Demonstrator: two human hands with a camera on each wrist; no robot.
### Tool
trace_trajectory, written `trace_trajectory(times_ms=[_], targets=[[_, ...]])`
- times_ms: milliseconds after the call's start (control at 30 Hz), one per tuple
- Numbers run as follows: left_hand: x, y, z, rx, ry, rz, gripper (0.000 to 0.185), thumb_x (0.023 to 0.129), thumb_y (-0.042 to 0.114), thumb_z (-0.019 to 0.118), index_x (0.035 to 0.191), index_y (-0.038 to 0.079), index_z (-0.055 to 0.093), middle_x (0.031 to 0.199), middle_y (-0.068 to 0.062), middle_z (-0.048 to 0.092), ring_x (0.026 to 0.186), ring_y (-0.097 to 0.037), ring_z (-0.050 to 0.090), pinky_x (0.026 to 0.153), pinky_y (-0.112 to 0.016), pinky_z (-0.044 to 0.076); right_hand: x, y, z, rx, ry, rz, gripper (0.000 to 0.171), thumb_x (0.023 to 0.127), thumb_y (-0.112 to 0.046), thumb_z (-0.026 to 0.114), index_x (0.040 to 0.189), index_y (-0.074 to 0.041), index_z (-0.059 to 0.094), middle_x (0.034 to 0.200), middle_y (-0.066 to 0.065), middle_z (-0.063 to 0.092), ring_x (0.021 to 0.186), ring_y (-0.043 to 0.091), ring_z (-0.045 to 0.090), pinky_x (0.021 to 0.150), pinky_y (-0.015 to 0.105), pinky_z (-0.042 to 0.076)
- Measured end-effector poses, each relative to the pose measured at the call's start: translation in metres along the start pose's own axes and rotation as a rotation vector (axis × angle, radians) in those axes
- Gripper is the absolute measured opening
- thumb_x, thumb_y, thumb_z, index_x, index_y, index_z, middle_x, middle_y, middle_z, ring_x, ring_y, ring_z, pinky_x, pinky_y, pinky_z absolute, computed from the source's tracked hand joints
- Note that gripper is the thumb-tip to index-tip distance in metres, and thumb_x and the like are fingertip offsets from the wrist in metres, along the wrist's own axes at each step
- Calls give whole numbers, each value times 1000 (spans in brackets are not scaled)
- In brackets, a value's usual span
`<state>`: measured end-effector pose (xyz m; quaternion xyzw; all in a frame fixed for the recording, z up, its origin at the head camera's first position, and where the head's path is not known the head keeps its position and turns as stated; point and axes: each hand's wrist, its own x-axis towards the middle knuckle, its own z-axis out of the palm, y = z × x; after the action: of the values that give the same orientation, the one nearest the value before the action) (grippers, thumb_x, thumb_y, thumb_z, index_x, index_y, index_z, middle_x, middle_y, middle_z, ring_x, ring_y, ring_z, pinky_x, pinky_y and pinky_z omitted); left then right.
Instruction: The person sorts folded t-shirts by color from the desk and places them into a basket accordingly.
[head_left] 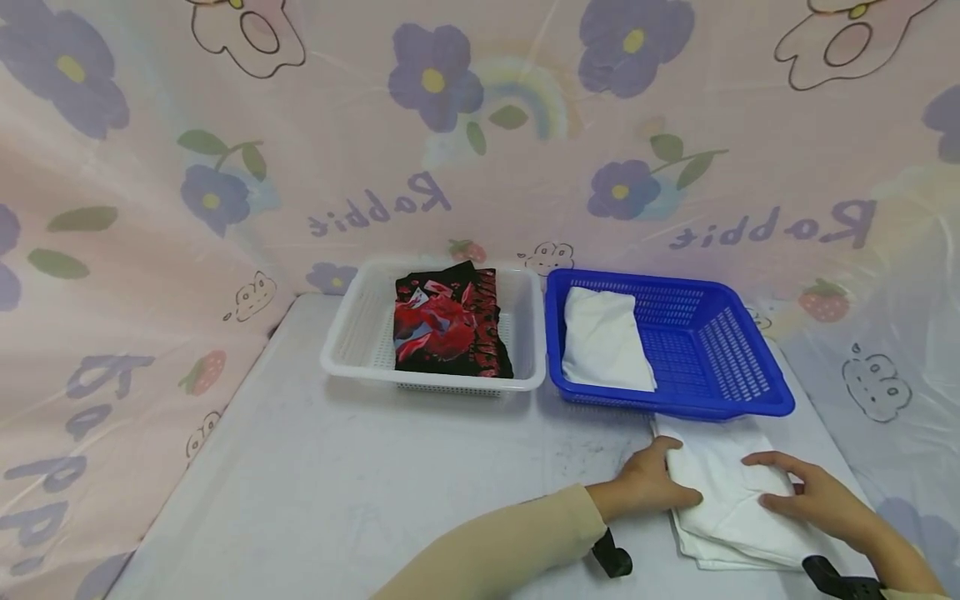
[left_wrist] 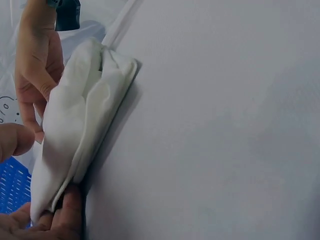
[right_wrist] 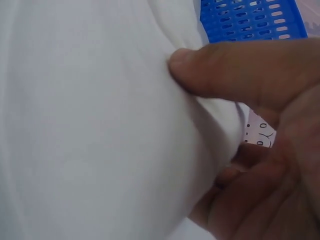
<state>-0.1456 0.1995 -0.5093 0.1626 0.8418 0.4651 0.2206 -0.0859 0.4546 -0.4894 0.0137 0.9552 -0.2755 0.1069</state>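
We record the folded white garment at lower right as soft matt cloth. The blue basket and white basket are glossy perforated plastic. The bench looks smooth, matt grey.

From the head view we look forward and down across the table toward the patterned backdrop, taking in the whole scene from some distance. The left wrist view sits low and close, skimming the tabletop beside the folded white cloth. The right wrist view is pressed so near that, apparently, the same cloth fills it. All three share that cloth.
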Motion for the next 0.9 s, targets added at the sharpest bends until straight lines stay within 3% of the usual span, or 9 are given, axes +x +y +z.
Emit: trace_trajectory(times_ms=[267, 333, 367, 500, 600, 900], targets=[[-6, 1, 2, -36, -20, -46, 59, 69, 23, 83, 119, 34, 54, 110, 10, 62, 96, -1, 56, 80, -21, 47, -4, -11, -2, 20, -67, -3, 51, 84, -32, 73, 129, -11, 58, 137, 29, 48, 95, -25, 33, 77, 32, 51], [-8, 0, -1, -30, -41, -44, 57, 70, 23, 83, 119, 34, 55, 110, 11, 62, 97, -1, 55, 80, -21, 46, -8, -14, 0, 34, -89, -4, 51, 85, -31, 72, 130, -12, 57, 136, 16, 52, 97, -21, 40, 73, 23, 48], [-10, -1, -3, -24, -53, -37, 57, 70, 23, 83, 119, 34, 55, 110, 11, 62, 97, -1, 55, 80, -20, 46, -10, -16, 1, 53, -104, -1, 51, 86, -31, 72, 130, -12, 56, 137, 17, 51, 97, -19, 42, 72, 22, 48], [-16, -1, -14, 17, -112, 14, 57, 72, 23, 82, 121, 34, 54, 110, 12, 61, 94, 0, 54, 77, -20, 45, -20, -21, 0, 222, -182, -33, 51, 90, -23, 67, 136, -9, 49, 125, -29, 47, 94, -8, 56, 69, 24, 52], [-21, 1, -21, 40, -139, 62, 58, 73, 23, 82, 122, 34, 53, 112, 13, 61, 93, 1, 54, 76, -18, 45, -28, -26, -2, 306, -219, -61, 50, 93, -18, 63, 138, -11, 45, 110, -46, 35, 88, -1, 61, 66, 28, 53], [-39, 14, -42, 150, -186, 152, 61, 72, 27, 83, 124, 35, 52, 114, 13, 62, 92, 3, 53, 73, -15, 43, -48, -41, -3, 258, -160, -145, 48, 92, -12, 63, 137, -18, 46, 109, -41, 38, 78, 1, 61, 61, 27, 52]])
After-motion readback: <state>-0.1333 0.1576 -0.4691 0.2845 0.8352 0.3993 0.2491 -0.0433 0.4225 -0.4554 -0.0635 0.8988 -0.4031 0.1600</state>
